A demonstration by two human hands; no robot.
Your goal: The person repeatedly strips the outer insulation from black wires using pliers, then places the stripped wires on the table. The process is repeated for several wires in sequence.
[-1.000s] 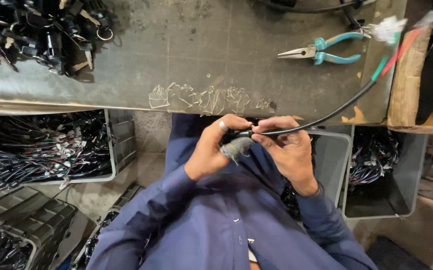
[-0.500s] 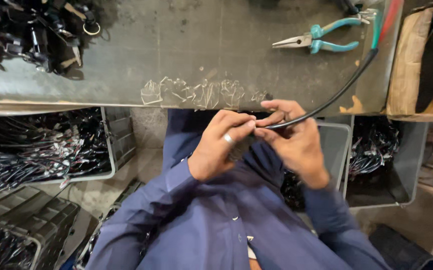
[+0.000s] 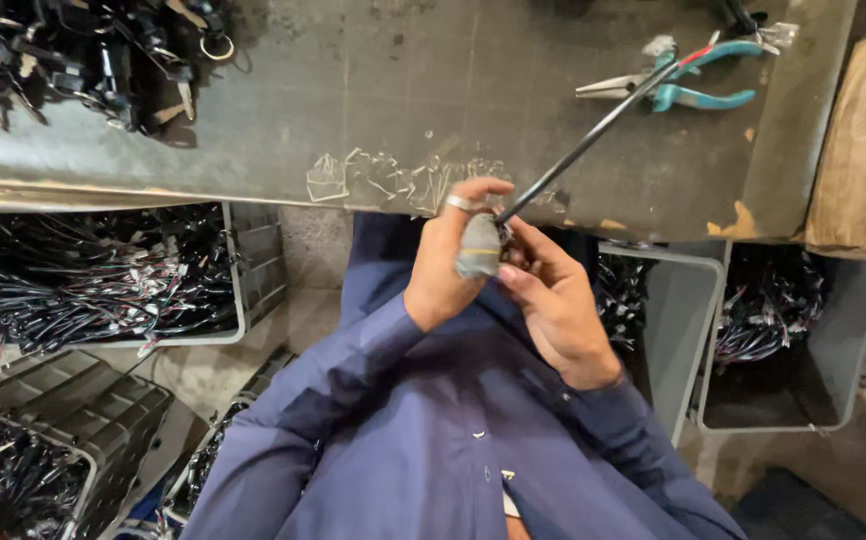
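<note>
Both gripping one black cable (image 3: 593, 135) below the table (image 3: 403, 110) edge: left hand (image 3: 448, 265) and right hand (image 3: 548, 300) pinched shut on it.

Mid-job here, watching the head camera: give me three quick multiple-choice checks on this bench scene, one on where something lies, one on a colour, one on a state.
1. Where do the pliers lie?
A. on the bench top, far right
B. in a floor bin
C. in the right hand

2. What colour are the pliers' handles?
A. red
B. yellow
C. teal

3. How is the black cable held?
A. it lies loose on the bench, untouched
B. both hands pinch its near end
C. it is coiled in a bin

Answers:
1 A: the pliers rest on the grey bench near its right end.
2 C: both grips show teal.
3 B: the left hand and right hand meet at the cable's near end, by a grey wrapped fingertip, while the rest runs up over the bench toward the pliers.
</note>
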